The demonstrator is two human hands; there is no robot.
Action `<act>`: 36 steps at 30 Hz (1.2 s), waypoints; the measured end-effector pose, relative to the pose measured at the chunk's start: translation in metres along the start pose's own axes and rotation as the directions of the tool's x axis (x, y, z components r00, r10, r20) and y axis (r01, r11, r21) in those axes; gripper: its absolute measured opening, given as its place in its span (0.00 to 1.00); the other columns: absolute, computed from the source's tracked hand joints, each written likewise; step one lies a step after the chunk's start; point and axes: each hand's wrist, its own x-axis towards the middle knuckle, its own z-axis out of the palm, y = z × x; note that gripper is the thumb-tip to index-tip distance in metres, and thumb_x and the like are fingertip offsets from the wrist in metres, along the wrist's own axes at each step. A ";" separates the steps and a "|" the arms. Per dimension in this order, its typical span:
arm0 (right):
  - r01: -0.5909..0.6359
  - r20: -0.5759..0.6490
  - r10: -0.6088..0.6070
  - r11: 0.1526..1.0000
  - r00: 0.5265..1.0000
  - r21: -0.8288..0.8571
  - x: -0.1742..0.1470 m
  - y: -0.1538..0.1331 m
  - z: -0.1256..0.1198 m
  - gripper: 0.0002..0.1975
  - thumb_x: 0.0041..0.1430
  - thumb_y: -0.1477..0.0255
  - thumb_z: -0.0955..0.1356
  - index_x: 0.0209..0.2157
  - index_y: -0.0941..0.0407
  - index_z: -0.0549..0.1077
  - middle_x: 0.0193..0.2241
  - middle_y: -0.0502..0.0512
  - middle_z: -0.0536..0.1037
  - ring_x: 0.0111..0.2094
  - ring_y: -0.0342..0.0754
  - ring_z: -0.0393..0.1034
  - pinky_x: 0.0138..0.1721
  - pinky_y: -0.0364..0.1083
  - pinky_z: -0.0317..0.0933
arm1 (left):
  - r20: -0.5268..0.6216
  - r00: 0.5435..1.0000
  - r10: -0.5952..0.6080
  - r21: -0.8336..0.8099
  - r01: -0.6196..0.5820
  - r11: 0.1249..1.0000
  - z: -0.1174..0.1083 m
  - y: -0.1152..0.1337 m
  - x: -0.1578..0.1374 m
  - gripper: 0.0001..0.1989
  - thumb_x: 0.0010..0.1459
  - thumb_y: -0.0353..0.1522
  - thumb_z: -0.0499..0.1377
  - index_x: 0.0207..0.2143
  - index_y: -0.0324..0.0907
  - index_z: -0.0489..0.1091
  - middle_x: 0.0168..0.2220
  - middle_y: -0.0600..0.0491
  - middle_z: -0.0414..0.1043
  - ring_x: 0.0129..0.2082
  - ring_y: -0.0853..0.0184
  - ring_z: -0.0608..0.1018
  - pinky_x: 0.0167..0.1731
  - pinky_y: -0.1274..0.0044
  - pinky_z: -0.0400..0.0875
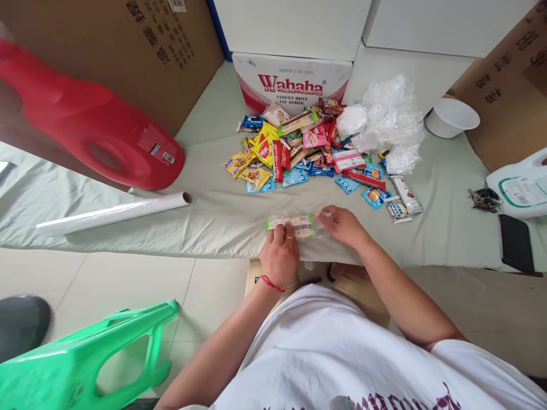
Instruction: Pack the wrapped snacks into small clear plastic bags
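Close to the table's front edge lies a wafer snack packet [302, 226] with green ends, flat on the cloth and partly covered by clear plastic film [323, 221]. The bent fingers of my left hand [280, 256] press and hold the packet near its left half, hiding part of it. At the packet's right end, my right hand [342, 226] pinches the film between thumb and fingers. Beyond both hands is a pile of wrapped snacks [294, 151] in yellow, red, blue and pink.
Crumpled clear plastic bundles [388, 122] lie beside the pile. A roll of film [115, 213] and a red jug [98, 125] are at left. A white bowl [453, 118], a white bottle [521, 188] and a black phone [515, 244] are at right. Boxes [294, 80] stand behind; a green stool [94, 359] is below.
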 end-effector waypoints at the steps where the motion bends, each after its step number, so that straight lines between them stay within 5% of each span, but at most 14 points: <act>1: 0.004 0.056 -0.004 1.000 0.998 0.000 -0.002 -0.001 0.002 0.16 0.70 0.60 0.63 0.40 0.55 0.77 0.35 0.57 0.79 0.37 0.51 0.75 0.39 0.45 0.64 | -0.001 1.000 0.007 0.009 -0.007 1.000 0.001 0.000 0.000 0.21 0.69 0.30 0.51 0.61 0.37 0.69 0.47 0.40 0.75 0.43 0.55 0.76 0.37 0.67 0.72; 4: -0.003 0.010 0.002 0.996 1.000 0.092 -0.012 -0.003 0.001 0.08 0.64 0.66 0.67 0.35 0.55 0.76 0.36 0.56 0.77 0.36 0.49 0.73 0.37 0.44 0.63 | 0.022 1.000 0.011 0.008 -0.011 1.000 0.001 -0.001 0.000 0.22 0.69 0.31 0.52 0.62 0.36 0.69 0.47 0.40 0.75 0.44 0.54 0.76 0.35 0.68 0.72; 9: -0.054 -0.024 0.060 0.978 0.998 0.202 -0.019 -0.025 -0.009 0.08 0.67 0.65 0.65 0.37 0.53 0.71 0.30 0.50 0.78 0.30 0.48 0.73 0.32 0.43 0.61 | 0.076 0.997 -0.012 0.002 0.012 1.000 0.003 -0.002 -0.003 0.24 0.68 0.28 0.51 0.65 0.40 0.66 0.45 0.41 0.75 0.44 0.55 0.76 0.33 0.69 0.72; 16: 0.035 0.095 -0.014 0.973 0.995 -0.230 0.004 -0.106 0.016 0.08 0.70 0.71 0.62 0.44 0.55 0.72 0.37 0.60 0.82 0.39 0.55 0.78 0.36 0.47 0.61 | 0.160 0.987 0.013 -0.086 0.001 0.996 0.002 -0.002 -0.001 0.20 0.66 0.26 0.51 0.56 0.44 0.73 0.46 0.44 0.77 0.43 0.57 0.79 0.31 0.71 0.72; 21: 0.103 0.116 -0.063 0.918 0.991 -0.384 0.000 -0.108 0.035 0.11 0.74 0.71 0.57 0.48 0.55 0.69 0.44 0.61 0.80 0.41 0.55 0.78 0.35 0.48 0.62 | 0.128 0.990 0.062 -0.426 -0.002 0.905 -0.024 -0.020 -0.012 0.15 0.66 0.30 0.52 0.49 0.43 0.76 0.59 0.44 0.73 0.40 0.62 0.82 0.37 0.72 0.76; 24: 0.137 0.135 -0.085 0.883 0.987 -0.448 -0.006 -0.104 0.040 0.11 0.73 0.74 0.58 0.50 0.54 0.68 0.45 0.62 0.78 0.41 0.55 0.78 0.33 0.48 0.64 | -0.015 0.980 -0.197 -0.499 0.164 0.851 -0.032 -0.035 -0.013 0.17 0.69 0.32 0.50 0.51 0.43 0.76 0.54 0.43 0.77 0.49 0.59 0.80 0.50 0.67 0.76; 27: 0.145 0.142 -0.092 0.889 0.986 -0.434 -0.009 -0.104 0.041 0.12 0.72 0.75 0.58 0.51 0.54 0.68 0.46 0.62 0.77 0.42 0.55 0.77 0.35 0.48 0.65 | -0.049 0.914 -0.402 -0.317 0.368 0.874 -0.023 -0.041 0.000 0.16 0.68 0.38 0.55 0.51 0.40 0.75 0.59 0.36 0.72 0.60 0.45 0.73 0.58 0.52 0.68; 30: 0.109 0.100 -0.081 0.941 0.992 -0.321 -0.014 -0.101 0.040 0.12 0.71 0.77 0.58 0.49 0.55 0.69 0.47 0.63 0.77 0.44 0.54 0.76 0.39 0.48 0.67 | 0.020 0.936 -0.352 -0.303 0.341 0.890 -0.011 -0.033 0.013 0.14 0.67 0.37 0.56 0.50 0.41 0.74 0.59 0.37 0.72 0.66 0.42 0.67 0.59 0.49 0.66; 33: 0.050 -0.019 -0.050 0.997 0.999 0.051 -0.026 -0.087 0.037 0.11 0.72 0.73 0.58 0.47 0.54 0.71 0.45 0.61 0.78 0.44 0.54 0.76 0.44 0.49 0.69 | 0.023 0.940 -0.341 -0.487 0.309 0.817 -0.010 -0.016 0.014 0.14 0.67 0.35 0.57 0.53 0.40 0.69 0.49 0.40 0.77 0.55 0.50 0.77 0.52 0.58 0.74; 34: 0.029 -0.046 -0.018 0.968 0.999 0.250 -0.032 -0.080 0.035 0.12 0.74 0.68 0.58 0.45 0.53 0.71 0.42 0.59 0.79 0.42 0.53 0.76 0.44 0.50 0.70 | 0.007 0.937 -0.350 -0.542 0.297 0.786 -0.013 -0.009 0.012 0.15 0.66 0.35 0.58 0.53 0.40 0.68 0.46 0.42 0.77 0.49 0.53 0.80 0.48 0.62 0.76; 36: -0.021 -0.044 0.065 0.762 0.997 0.647 -0.046 -0.068 0.033 0.17 0.74 0.56 0.59 0.43 0.52 0.72 0.38 0.56 0.79 0.37 0.52 0.76 0.40 0.50 0.72 | -0.086 0.947 -0.311 -0.612 0.196 0.766 -0.020 0.008 0.008 0.16 0.66 0.33 0.59 0.54 0.41 0.66 0.46 0.44 0.76 0.45 0.58 0.80 0.43 0.67 0.76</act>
